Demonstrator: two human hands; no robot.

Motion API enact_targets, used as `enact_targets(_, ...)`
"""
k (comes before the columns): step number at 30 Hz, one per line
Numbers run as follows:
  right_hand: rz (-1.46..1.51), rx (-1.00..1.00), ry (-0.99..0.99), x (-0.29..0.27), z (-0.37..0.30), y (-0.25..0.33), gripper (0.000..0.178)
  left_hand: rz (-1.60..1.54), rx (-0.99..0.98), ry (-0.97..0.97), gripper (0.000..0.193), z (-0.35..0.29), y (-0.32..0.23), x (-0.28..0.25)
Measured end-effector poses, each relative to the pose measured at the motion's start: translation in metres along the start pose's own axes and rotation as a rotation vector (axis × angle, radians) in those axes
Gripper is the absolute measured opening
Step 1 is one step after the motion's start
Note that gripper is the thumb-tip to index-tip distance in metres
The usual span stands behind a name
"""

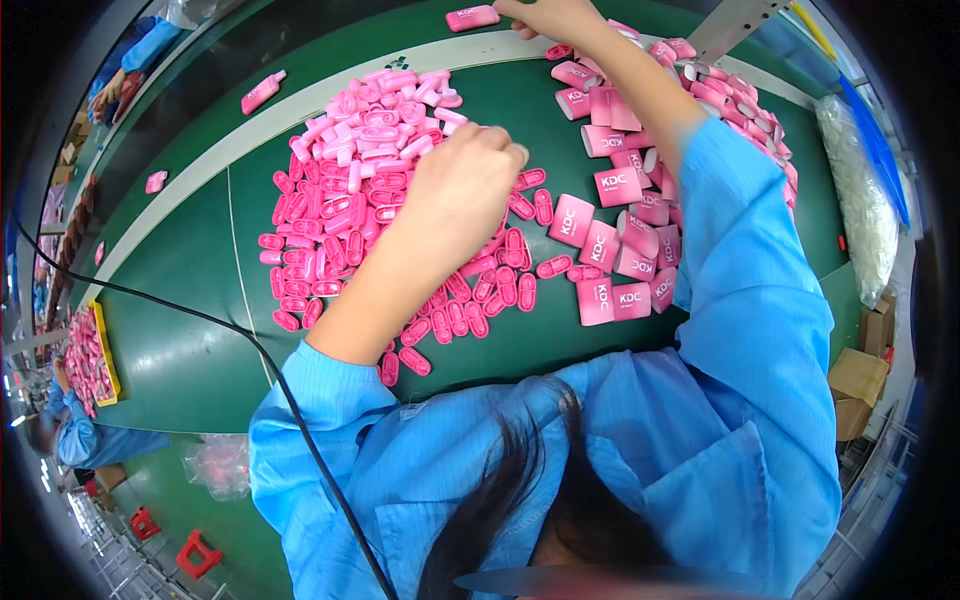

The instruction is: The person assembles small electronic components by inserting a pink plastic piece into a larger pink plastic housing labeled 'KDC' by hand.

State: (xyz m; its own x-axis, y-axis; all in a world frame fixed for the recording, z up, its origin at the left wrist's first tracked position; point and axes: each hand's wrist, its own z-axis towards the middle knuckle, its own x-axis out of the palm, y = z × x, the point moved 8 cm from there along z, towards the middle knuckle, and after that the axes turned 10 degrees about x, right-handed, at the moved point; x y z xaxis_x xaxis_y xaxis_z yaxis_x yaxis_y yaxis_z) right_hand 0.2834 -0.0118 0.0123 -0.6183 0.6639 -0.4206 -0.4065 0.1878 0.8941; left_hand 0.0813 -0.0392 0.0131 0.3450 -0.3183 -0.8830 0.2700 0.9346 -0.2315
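Note:
My left hand (470, 172) reaches over a heap of small pink oval parts, its fingers curled down; what they hold, if anything, is hidden. Light pink mouthpiece-like parts (380, 118) top the far side of this heap, and darker pink oval caps (330, 210) spread nearer me. At the far edge, partly cut off by the picture, my right hand (553, 18) has its fingertips at the right end of a pink flat case (472, 18) lying on the green belt. Under my right forearm lie many pink-to-white gradient case shells (617, 187), printed with white lettering.
A pale rail (200, 215) separates the green table (190, 310) from the belt, which carries another pink case (263, 92). A yellow-edged tray (105, 350) of pink parts and another person's blue sleeve (75, 435) are far left. A black cable (170, 308) crosses in front. Clear bag (858, 200) at right.

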Motion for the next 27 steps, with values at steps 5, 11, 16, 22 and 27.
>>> enact_targets(5, -0.358, 0.060, 0.252, 0.017, -0.072, 0.004, 0.023, 0.189, -0.019, 0.203, 0.025, 0.000, -0.002, 0.020)
enact_targets(11, -0.923, -0.409, 0.117, -0.007, -0.110, 0.024, 0.028, -0.199, -0.145, -0.071, 0.030, -0.006, 0.024, -0.002)
enact_targets(16, -1.033, -0.268, 0.216, 0.001, -0.106, 0.010, 0.034, -1.121, -0.587, -0.218, 0.029, -0.027, 0.057, 0.021)
enact_targets(22, -0.880, -0.222, 0.315, 0.022, -0.106, 0.023, 0.030, -1.352, -0.643, -0.356, 0.032, -0.033, 0.067, 0.022)
enact_targets(27, 0.131, 0.136, 0.402, 0.037, -0.112, 0.033, 0.029, -1.339, -0.688, -0.393, 0.027, -0.039, 0.075, 0.019)
